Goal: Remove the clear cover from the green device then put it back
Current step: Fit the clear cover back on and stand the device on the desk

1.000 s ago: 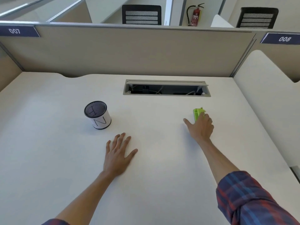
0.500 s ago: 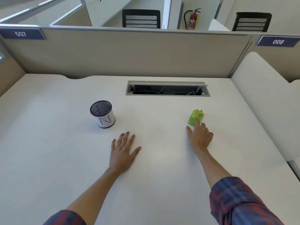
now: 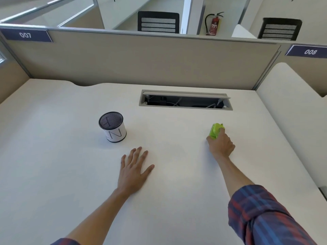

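Fingers of our right hand curl around the green device near the tabletop's right edge; our left hand lies flat, fingers spread.

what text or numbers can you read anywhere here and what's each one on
"007": dark blue plate on the partition's top left.
"008": dark blue plate on the partition's top right.
"N": side of the white cylinder.
"H": its dark mesh top.
Fire extinguisher label: too small to read.
Green device: no readable text.
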`<act>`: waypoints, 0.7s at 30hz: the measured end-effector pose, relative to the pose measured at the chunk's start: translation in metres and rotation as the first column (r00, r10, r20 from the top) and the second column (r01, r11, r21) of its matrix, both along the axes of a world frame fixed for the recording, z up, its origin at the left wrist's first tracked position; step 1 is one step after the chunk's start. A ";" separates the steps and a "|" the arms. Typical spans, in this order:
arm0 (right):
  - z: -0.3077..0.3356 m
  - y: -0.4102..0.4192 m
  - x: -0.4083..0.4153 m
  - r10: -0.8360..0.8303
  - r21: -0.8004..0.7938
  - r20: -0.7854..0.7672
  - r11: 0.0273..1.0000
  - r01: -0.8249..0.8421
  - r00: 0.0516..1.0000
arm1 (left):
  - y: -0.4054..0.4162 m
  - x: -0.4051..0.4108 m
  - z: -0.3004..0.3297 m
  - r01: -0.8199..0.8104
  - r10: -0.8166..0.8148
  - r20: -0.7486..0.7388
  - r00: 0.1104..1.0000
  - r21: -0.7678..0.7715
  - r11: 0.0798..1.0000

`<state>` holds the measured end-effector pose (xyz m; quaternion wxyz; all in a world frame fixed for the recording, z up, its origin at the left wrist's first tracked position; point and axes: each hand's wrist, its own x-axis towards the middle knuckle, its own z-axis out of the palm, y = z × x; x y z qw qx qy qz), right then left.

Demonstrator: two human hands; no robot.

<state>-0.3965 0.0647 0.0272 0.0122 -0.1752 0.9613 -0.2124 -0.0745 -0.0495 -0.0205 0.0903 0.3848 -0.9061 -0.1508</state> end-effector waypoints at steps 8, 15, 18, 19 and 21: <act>-0.007 0.004 -0.010 0.048 -0.060 0.036 0.997 -0.046 0.998 | 0.000 -0.002 0.000 -0.008 0.008 -0.015 1.000 -0.006 1.000; -0.016 0.010 0.046 0.217 0.033 -0.127 0.976 -0.215 0.968 | -0.001 -0.002 -0.001 -0.014 0.014 0.001 1.000 0.003 1.000; -0.028 0.018 0.099 0.450 0.068 -0.130 0.893 -0.445 0.884 | 0.000 -0.002 -0.001 -0.005 0.005 0.003 1.000 -0.003 1.000; -0.031 0.020 0.113 0.497 0.085 -0.092 0.867 -0.491 0.863 | 0.000 -0.002 0.000 -0.006 0.006 0.006 1.000 0.000 1.000; -0.038 0.026 0.132 0.558 0.124 -0.001 0.823 -0.554 0.830 | 0.000 -0.002 0.001 -0.007 0.007 0.010 1.000 0.000 1.000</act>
